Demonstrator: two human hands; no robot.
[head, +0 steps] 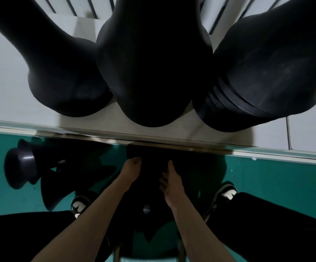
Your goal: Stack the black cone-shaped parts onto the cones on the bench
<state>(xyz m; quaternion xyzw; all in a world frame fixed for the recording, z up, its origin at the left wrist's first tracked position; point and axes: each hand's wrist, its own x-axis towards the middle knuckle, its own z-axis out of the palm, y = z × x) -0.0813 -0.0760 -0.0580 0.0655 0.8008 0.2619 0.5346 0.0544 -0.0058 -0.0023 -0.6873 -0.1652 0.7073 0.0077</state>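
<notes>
Gripping a black cone-shaped part low between the knees, a person is holding it just under the front edge of the white bench. Its wide end is apparently pointing toward the bench and its narrow tip back toward the body, though shadow is blurring the outline. The left hand is curling its fingers over the part's left rim, while the right hand is clasping the right side with bent fingers. Above, the left cone stack, middle cone stack and right cone stack are standing close together, crowding the bench edge. Loose black parts are lying sideways on the green floor.
</notes>
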